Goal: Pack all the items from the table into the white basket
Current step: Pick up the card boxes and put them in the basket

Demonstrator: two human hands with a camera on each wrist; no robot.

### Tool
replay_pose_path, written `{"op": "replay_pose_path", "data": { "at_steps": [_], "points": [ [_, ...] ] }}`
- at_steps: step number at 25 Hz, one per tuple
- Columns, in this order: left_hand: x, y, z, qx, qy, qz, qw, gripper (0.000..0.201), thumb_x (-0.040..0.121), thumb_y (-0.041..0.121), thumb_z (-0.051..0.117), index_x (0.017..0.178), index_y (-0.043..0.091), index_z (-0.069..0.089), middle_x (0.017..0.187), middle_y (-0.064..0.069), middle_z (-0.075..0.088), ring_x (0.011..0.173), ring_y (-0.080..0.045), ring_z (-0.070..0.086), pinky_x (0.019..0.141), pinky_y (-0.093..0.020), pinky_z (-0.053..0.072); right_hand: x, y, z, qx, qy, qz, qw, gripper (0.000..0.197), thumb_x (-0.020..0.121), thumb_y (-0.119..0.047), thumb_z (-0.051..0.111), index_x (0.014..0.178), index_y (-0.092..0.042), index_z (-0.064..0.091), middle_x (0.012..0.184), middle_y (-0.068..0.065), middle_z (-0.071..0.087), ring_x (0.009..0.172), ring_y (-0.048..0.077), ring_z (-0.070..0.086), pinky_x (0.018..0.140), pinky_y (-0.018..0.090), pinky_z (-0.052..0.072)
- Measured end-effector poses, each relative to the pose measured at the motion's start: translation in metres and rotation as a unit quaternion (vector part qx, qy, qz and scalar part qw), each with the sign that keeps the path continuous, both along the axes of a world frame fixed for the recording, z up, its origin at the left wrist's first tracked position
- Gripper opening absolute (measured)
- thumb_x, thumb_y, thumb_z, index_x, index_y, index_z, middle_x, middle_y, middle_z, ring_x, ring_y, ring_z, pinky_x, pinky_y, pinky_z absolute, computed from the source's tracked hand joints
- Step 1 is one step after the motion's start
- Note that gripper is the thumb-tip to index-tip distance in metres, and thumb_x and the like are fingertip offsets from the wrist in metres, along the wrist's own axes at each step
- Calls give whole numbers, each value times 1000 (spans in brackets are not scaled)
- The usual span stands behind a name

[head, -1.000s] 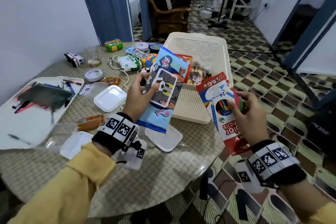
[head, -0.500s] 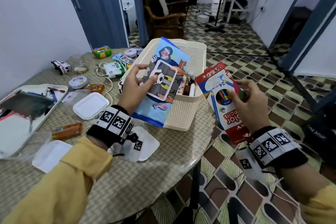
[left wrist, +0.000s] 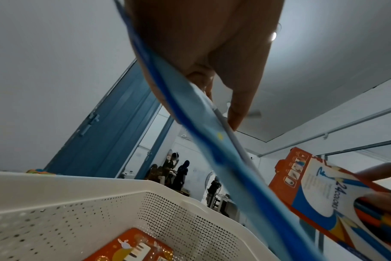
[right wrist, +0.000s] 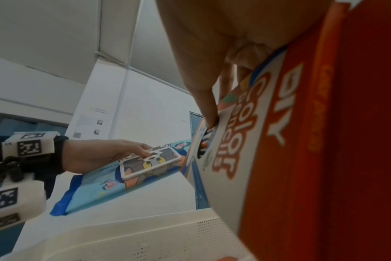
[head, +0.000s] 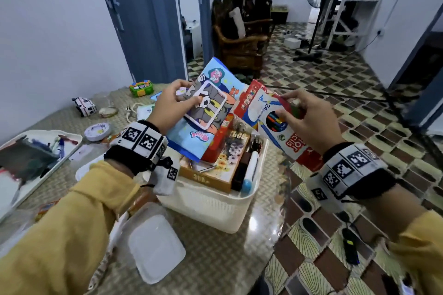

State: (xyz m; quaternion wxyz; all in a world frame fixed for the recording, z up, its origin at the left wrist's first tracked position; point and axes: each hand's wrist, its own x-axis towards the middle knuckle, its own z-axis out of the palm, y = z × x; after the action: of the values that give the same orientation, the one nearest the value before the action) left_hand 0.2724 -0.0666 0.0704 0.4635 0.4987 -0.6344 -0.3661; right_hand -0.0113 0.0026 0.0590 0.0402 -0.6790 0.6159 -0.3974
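Head view: left hand pinches a blue cartoon pouch; right hand grips a coloured-pencil box; both tilt lengthwise over the white basket just below. Left wrist view: pouch slants down into basket. Right wrist view: box hangs above the rim, judged equally near

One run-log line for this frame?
left hand: holds cartoon pouch | right hand: holds pencil box | both above white basket
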Motion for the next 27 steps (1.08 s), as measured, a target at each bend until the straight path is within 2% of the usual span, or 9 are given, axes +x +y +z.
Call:
{"op": "replay_pose_path", "data": {
  "at_steps": [5,8,9,12,14,17,23,25,27],
  "points": [
    [-21,-31,-3,-11,-66,24,997,24,87,10,66,105,16,51,84,-7,66,59,-6,65,50,-14,47,-13,-55,9,15,103,64,992,26,85,-35,66,109,-29,61,81,-4,62,74,19,60,61,34,49],
    [-27,-43,-10,-5,-116,45,992,27,85,14,69,107,18,53,99,-11,66,79,-31,69,66,-33,56,-18,-85,7,22,139,120,983,25,85,-34,67,109,-30,61,80,-5,62,72,16,57,60,32,46],
    [-28,-46,-14,1,-128,59,990,28,85,15,70,107,19,53,95,-8,66,79,-31,68,69,-33,55,-19,-96,6,30,149,141,978,25,85,-34,66,109,-30,61,78,-7,60,70,13,54,59,31,45],
    [-36,-53,-23,16,-154,105,982,27,85,14,70,106,17,53,72,4,57,59,-2,56,51,-10,41,-23,-129,5,61,182,203,960,23,87,-35,64,109,-35,60,81,-9,63,74,12,56,62,32,45],
    [-42,-56,-30,17,-177,134,975,28,84,17,71,107,15,56,79,-1,60,60,2,55,54,-11,39,-27,-150,4,66,214,255,941,22,88,-35,62,110,-37,60,86,-9,65,79,11,57,62,30,41],
    [-52,-58,-37,12,-229,173,958,30,84,22,72,110,14,60,100,-9,64,84,-19,61,68,-26,42,-35,-177,2,64,259,322,908,23,88,-36,62,111,-38,60,90,-10,65,77,7,54,60,26,37],
    [-72,-44,-54,8,-201,252,947,28,85,21,70,111,18,57,101,0,61,83,-14,57,67,-25,42,-32,-219,1,81,332,448,826,31,90,-27,62,119,-38,58,113,-9,65,99,15,59,71,27,40],
    [-70,-41,-63,18,-179,266,947,28,85,19,70,109,20,56,98,-2,62,82,-16,58,67,-27,44,-21,-231,-1,84,348,475,804,32,91,-22,61,120,-35,58,115,-5,65,102,17,59,70,25,36],
    [-64,-41,-70,25,-162,295,941,28,85,18,70,110,17,57,91,-4,63,77,-15,57,65,-27,45,-7,-246,-4,80,355,515,776,32,89,-19,61,119,-33,59,112,-3,66,103,19,59,75,29,42]
  ]
}}
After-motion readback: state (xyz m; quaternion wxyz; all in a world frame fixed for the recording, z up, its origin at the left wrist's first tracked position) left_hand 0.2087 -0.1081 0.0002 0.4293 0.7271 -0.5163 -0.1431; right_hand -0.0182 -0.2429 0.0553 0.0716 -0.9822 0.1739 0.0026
